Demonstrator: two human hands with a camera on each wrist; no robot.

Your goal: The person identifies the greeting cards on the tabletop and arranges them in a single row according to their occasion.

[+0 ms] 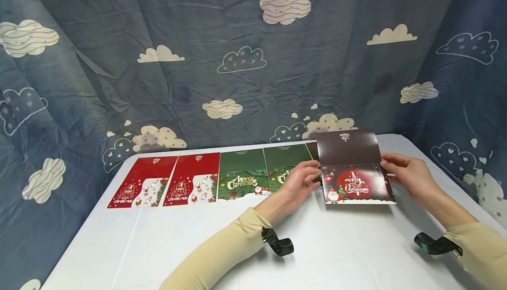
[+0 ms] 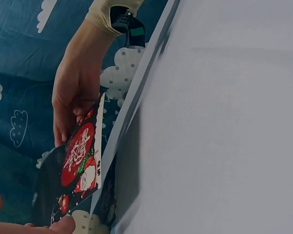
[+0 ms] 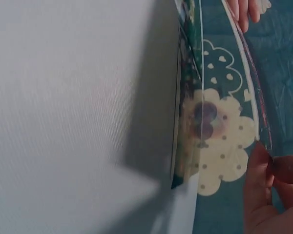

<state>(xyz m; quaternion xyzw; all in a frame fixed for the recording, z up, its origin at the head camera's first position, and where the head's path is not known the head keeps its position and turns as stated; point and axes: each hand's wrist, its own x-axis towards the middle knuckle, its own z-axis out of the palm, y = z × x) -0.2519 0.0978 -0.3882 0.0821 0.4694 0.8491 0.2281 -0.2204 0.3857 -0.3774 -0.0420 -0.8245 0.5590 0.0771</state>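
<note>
A dark Christmas card [image 1: 356, 184], unfolded, with a red circle, white lettering and a Santa, is raised off the table at the right end of a row of cards. My right hand [image 1: 412, 175] pinches its right edge between thumb and fingers, as the right wrist view also shows. At its left edge is my left hand [image 1: 299, 186], fingers bent against the card; in the left wrist view the left thumb [image 2: 63, 225] meets the card's corner. Another dark card [image 1: 313, 150] lies mostly hidden behind the raised card and the left hand.
To the left along the back of the white table [image 1: 198, 246] lie two red cards [image 1: 142, 180] [image 1: 192, 178] and two green cards [image 1: 242, 175] [image 1: 287, 156], all unfolded. A dark blue cloud-patterned cloth [image 1: 222, 26] hangs behind the table and at its sides.
</note>
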